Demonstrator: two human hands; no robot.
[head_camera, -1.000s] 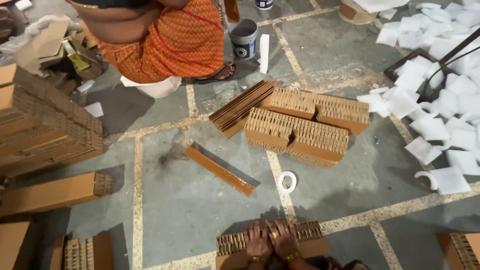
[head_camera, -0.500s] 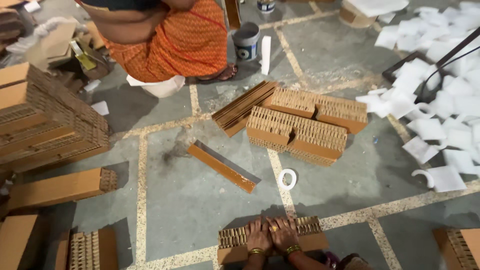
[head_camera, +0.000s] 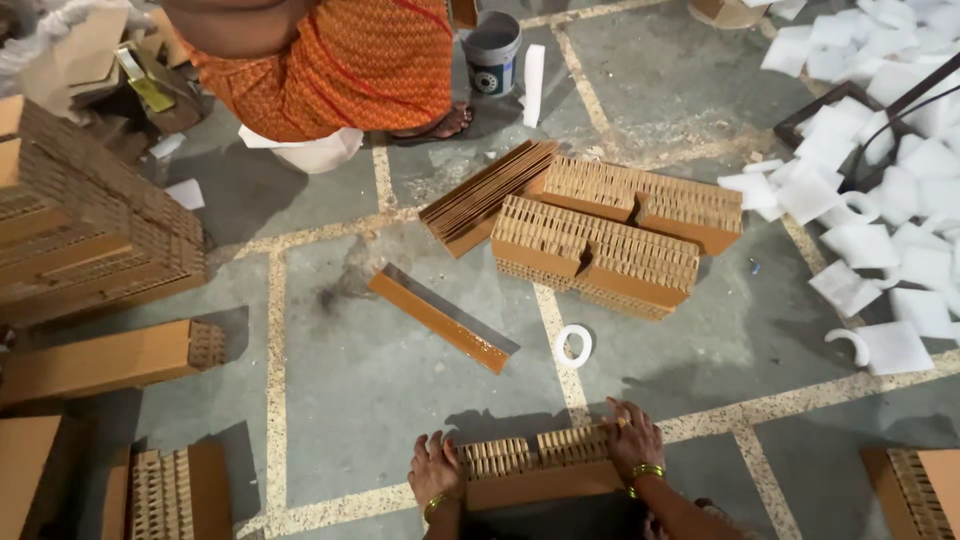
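Hands grip one corrugated cardboard block (head_camera: 540, 470) on the floor (head_camera: 380, 370): my left hand (head_camera: 435, 468) and right hand (head_camera: 632, 440) clasp its ends; uneven squeezing could buckle its ribs.

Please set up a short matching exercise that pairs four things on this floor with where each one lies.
Things:
1. tape ring
2. grey bucket
3. white foam sheets
4. cardboard bundle

Places:
A. top edge, beside a seated person
B. between both hands
C. on a pale floor line, centre
D. scattered at the right

Pairs: 1-C, 2-A, 3-D, 4-B
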